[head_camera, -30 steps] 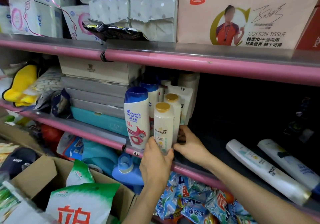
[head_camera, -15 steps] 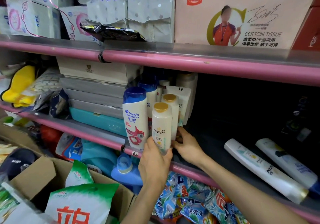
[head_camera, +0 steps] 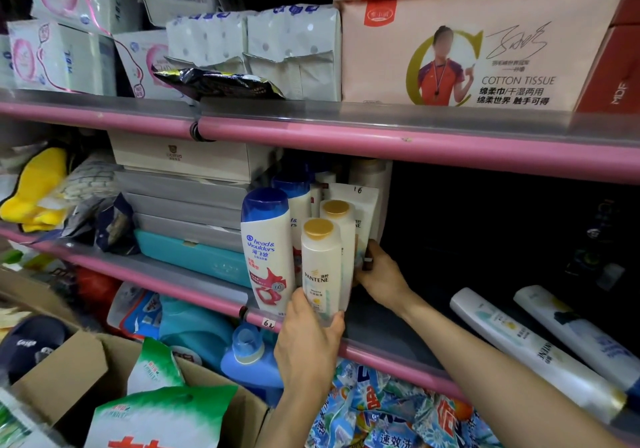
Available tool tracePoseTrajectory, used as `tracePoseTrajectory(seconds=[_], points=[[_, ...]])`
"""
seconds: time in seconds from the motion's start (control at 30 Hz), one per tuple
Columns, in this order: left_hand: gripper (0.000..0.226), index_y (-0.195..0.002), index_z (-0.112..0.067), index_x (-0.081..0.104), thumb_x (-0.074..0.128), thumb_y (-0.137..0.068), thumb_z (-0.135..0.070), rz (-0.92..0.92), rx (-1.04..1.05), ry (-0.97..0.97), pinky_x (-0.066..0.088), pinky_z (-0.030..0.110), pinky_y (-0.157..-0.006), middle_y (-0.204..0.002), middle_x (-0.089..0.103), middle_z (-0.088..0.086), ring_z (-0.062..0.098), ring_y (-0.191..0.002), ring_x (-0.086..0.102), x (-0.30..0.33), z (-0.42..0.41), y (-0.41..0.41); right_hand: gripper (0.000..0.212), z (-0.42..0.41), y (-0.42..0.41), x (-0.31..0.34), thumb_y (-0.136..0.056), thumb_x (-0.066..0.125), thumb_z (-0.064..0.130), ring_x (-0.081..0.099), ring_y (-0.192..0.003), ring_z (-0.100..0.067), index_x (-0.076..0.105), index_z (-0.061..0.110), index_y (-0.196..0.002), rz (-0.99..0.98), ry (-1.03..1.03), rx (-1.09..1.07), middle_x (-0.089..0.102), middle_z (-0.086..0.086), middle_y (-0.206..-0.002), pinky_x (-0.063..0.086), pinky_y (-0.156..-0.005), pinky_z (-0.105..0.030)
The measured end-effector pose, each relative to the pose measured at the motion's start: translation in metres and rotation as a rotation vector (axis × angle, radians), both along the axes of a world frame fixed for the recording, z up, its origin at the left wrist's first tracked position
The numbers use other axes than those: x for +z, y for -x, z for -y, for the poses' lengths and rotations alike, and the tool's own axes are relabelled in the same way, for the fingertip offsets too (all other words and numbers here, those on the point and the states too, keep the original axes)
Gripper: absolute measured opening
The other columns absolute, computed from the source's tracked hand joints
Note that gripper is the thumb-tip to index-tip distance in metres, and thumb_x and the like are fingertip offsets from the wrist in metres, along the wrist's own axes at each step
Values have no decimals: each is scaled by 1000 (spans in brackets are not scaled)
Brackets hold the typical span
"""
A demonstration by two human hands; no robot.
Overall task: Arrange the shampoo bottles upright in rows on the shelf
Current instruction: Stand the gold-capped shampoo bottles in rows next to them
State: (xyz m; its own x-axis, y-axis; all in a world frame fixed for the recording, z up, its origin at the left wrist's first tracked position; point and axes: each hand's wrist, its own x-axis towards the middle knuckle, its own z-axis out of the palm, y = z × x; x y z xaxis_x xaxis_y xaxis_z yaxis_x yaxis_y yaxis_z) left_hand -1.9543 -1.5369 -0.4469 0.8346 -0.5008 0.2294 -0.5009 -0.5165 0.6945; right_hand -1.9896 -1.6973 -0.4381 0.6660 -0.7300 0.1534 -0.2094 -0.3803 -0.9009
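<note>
On the middle shelf [head_camera: 388,335], a person's left hand [head_camera: 308,340] wraps the base of an upright Pantene bottle [head_camera: 322,271] at the shelf's front edge, likely squaring it into line. Just left of this bottle stands a Head & Shoulders bottle [head_camera: 266,250]. Directly behind it a second gold-capped bottle [head_camera: 341,226] is steadied by the right hand [head_camera: 381,274], fingers curled on its side. Well to the right, two long bottles [head_camera: 540,354] lie flat, probably awaiting standing.
</note>
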Motion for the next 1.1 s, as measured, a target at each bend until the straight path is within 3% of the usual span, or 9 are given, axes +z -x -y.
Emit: tracePoseTrajectory(seconds=[0.27, 0.4, 0.5, 0.57, 0.77, 0.93, 1.1], points=[[47, -115, -22, 41, 64, -82, -46, 8, -9, -2, 51, 35, -77, -118, 57, -3, 19, -101, 58, 1, -1, 0, 41, -2, 1, -2, -88, 64, 13, 59, -112, -21, 50, 14, -126, 24, -35, 2, 63, -6, -118, 53, -93, -41], [47, -115, -22, 41, 64, -82, -46, 3, -10, -9, 52, 35, -76, -118, 58, -3, 19, -102, 58, 2, -2, 0, 49, 6, 7, 6, -79, 64, -3, 62, -97, -11, 50, 20, -120, 52, -281, 109, 64, 1, -103, 55, -71, -20], [46, -115, -21, 41, 64, -83, -45, -1, -9, -14, 51, 35, -77, -118, 57, -2, 19, -102, 58, 3, -2, 0, 44, 17, 11, 9, -82, 59, 0, 57, -98, -14, 50, 15, -123, 66, -252, -104, 60, 1, -104, 50, -81, -24], [46, -114, -21, 42, 64, -82, -46, -2, -4, -18, 50, 36, -76, -117, 57, -2, 21, -101, 58, 4, -2, 0, 48, 26, 8, 9, -84, 65, 9, 53, -100, -13, 45, 12, -127, 87, -161, -218, 54, 2, -108, 46, -81, -21], [50, -119, -19, 42, 69, -82, -39, -32, -26, 33, 47, 36, -81, -120, 54, -1, 20, -108, 54, 5, -1, 2, 53, 48, -14, 17, -86, 67, 13, 55, -105, -16, 39, 12, -131, 94, -82, -255, 55, -3, -115, 46, -81, -24], [85, -146, -11, 27, 76, -77, -22, -51, -48, 236, 31, 28, -107, -147, 37, 4, 17, -134, 35, -8, -8, 13, 53, 55, -27, 9, -85, 67, 19, 56, -115, -26, 41, 14, -130, -25, -9, -278, 56, -10, -128, 47, -85, -32], [80, -142, -15, 38, 79, -74, -15, -126, 88, 459, 28, 20, -101, -142, 44, 6, 20, -130, 42, -20, 2, 42, 45, 57, -32, 0, -85, 66, 18, 59, -109, -26, 45, 12, -125, 34, -14, -298, 59, -12, -122, 53, -89, -42]])
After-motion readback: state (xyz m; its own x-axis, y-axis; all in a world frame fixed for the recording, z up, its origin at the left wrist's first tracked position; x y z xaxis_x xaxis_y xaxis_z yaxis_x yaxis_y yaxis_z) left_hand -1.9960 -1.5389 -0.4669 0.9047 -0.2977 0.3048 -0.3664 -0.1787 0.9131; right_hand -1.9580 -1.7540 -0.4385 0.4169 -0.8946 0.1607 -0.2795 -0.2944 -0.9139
